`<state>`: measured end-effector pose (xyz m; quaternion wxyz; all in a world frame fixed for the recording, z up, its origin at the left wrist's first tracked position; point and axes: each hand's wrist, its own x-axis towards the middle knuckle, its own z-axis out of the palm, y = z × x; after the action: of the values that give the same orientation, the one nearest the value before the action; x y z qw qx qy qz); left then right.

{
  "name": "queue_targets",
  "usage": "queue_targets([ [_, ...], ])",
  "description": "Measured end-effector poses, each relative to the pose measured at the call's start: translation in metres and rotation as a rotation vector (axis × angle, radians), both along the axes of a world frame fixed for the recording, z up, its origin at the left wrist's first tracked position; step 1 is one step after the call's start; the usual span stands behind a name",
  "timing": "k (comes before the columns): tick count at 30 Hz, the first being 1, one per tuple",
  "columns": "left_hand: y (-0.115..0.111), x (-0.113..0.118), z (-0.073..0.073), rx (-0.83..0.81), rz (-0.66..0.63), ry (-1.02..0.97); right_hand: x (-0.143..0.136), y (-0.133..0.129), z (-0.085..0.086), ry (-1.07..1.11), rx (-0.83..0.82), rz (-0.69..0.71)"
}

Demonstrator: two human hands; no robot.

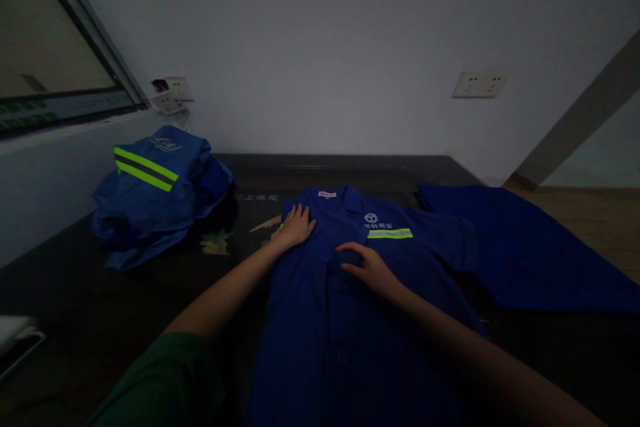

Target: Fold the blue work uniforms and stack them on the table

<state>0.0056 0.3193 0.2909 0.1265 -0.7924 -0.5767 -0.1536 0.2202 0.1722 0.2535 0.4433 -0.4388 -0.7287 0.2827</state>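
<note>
A blue short-sleeved work shirt (360, 307) lies spread face up in front of me, collar at the far end. It has a white gear logo and a yellow-green reflective strip on the chest. My left hand (299, 225) rests flat on the shirt near the collar and shoulder at the left, fingers stretched out. Over the front placket is my right hand (367, 265), its thumb and fingers curved apart with a gap between them. I see nothing held in it. Whether its fingertips touch the cloth is hard to tell in the dim light.
A heap of blue garments (150, 193) with a reflective band sits at the left. More blue cloth (540, 253) lies flat at the right. The dark table (280, 170) meets a wall with sockets (477, 85). A white object (17, 333) stands at the near left edge.
</note>
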Motion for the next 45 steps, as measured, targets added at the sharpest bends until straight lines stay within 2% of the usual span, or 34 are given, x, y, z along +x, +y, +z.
queue_targets([
  [3,-0.003,0.0,-0.005,-0.013,0.028,-0.014,-0.003,-0.003,0.002,-0.023,-0.167,0.024],
  [6,-0.004,-0.002,-0.002,0.0,0.031,-0.026,-0.003,-0.005,0.004,-0.014,-0.356,0.096],
  [10,-0.01,-0.005,0.006,0.065,-0.007,-0.031,-0.003,-0.008,0.007,-0.086,-0.381,0.094],
  [12,-0.015,-0.008,0.011,0.127,-0.06,-0.027,-0.001,-0.012,0.01,-0.215,-0.294,0.013],
  [16,-0.039,-0.015,0.019,0.284,-0.245,-0.053,0.002,-0.026,0.015,-0.451,0.087,-0.242],
  [18,-0.059,-0.018,0.017,0.259,-0.298,-0.068,-0.001,-0.032,0.016,-0.481,0.24,-0.277],
  [20,-0.082,-0.02,0.008,0.182,-0.317,-0.048,-0.011,-0.035,0.014,-0.503,0.339,-0.232],
  [23,-0.113,-0.024,-0.011,0.07,-0.291,0.03,-0.031,-0.027,0.009,-0.551,0.349,-0.154],
  [25,-0.126,-0.03,-0.022,0.015,-0.268,0.093,-0.043,-0.018,0.005,-0.577,0.3,-0.163],
  [27,-0.132,-0.038,-0.027,-0.016,-0.267,0.146,-0.051,-0.01,0.003,-0.591,0.271,-0.203],
  [29,-0.132,-0.049,-0.025,-0.037,-0.27,0.183,-0.053,-0.005,-0.001,-0.586,0.277,-0.233],
  [33,-0.132,-0.067,-0.01,-0.016,-0.203,0.228,-0.052,-0.005,-0.009,-0.547,0.33,-0.279],
  [35,-0.139,-0.07,-0.004,0.054,-0.152,0.225,-0.052,-0.006,-0.013,-0.541,0.362,-0.29],
  [37,-0.155,-0.069,-0.004,0.085,-0.129,0.195,-0.052,-0.007,-0.016,-0.533,0.391,-0.277],
  [40,-0.195,-0.062,-0.017,0.009,-0.195,0.142,-0.052,-0.006,-0.017,-0.491,0.426,-0.257],
  [43,-0.238,-0.053,-0.043,-0.098,-0.298,0.128,-0.051,-0.004,-0.017,-0.457,0.42,-0.26],
  [45,-0.26,-0.05,-0.056,-0.137,-0.321,0.131,-0.051,-0.003,-0.018,-0.448,0.408,-0.26],
])
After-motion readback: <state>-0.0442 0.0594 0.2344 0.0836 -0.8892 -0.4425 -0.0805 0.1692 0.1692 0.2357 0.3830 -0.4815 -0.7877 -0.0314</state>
